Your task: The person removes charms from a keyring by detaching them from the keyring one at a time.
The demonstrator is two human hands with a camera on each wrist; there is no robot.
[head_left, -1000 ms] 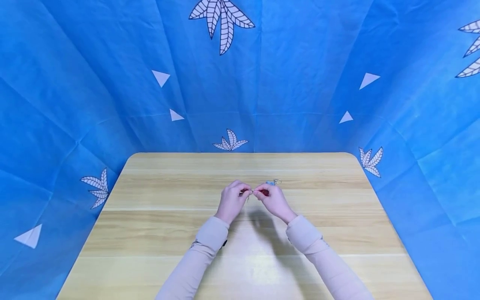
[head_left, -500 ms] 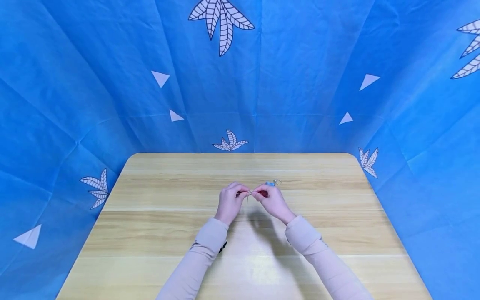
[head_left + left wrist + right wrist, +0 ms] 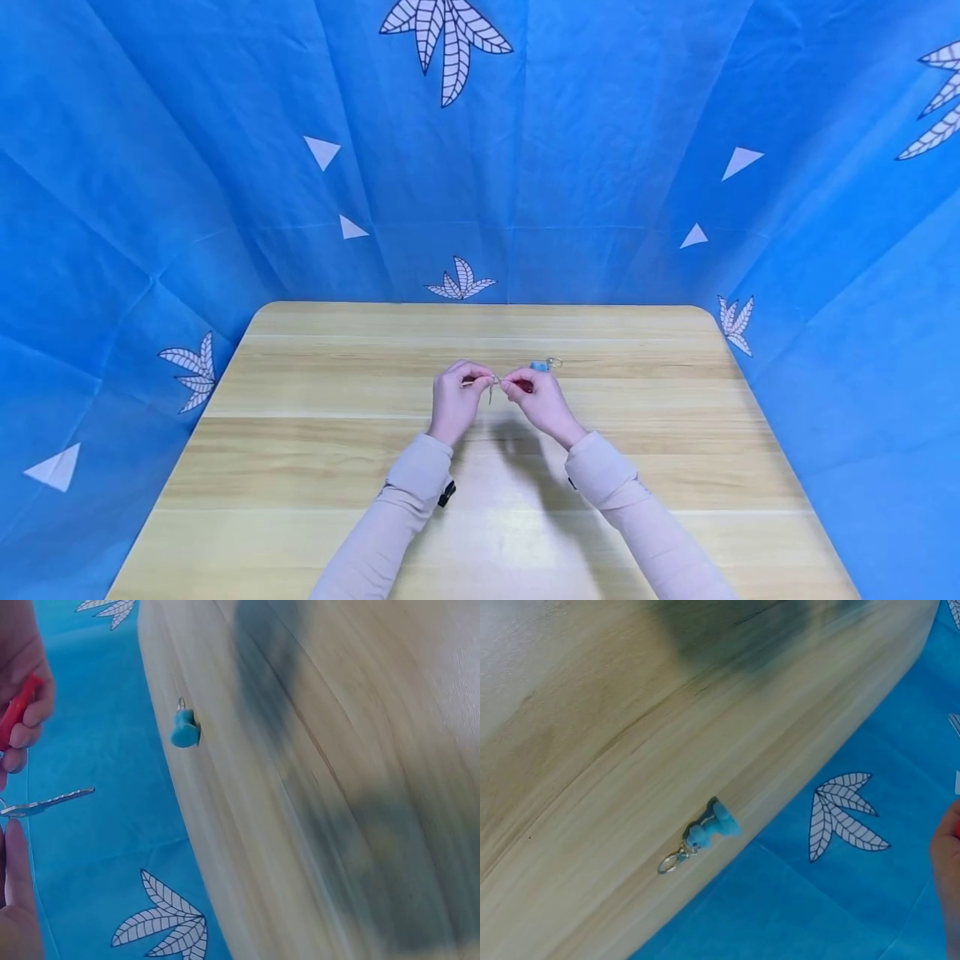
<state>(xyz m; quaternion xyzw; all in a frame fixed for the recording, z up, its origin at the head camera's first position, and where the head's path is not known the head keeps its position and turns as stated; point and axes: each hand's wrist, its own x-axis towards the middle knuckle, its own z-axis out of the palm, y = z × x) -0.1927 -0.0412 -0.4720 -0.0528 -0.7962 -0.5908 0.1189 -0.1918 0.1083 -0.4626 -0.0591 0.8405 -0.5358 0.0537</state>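
Above the table, my left hand (image 3: pixel 454 400) and right hand (image 3: pixel 547 406) meet fingertip to fingertip. The left fingers pinch a silver key (image 3: pixel 56 801) near a thin metal ring, and its blade sticks out past them. A small red, smooth piece (image 3: pixel 19 712), perhaps a key-ring charm, is held in the curled right fingers; its exact kind is unclear. Something dark red shows behind the left fingers in the head view, mostly hidden. In the right wrist view, only the edge of my right hand appears at the right border.
A light-blue figure-shaped keychain (image 3: pixel 712 827) with a metal ring (image 3: pixel 673 862) lies on the wooden table (image 3: pixel 337 475) just beyond my right hand. A blue cloth (image 3: pixel 600 167) with white leaf prints hangs around the table's back and sides.
Both hands have shifted slightly left, the left one more, so the gap between the fingertips has widened a little. The key hangs more visibly below the left fingers. The blue keychain stays put.
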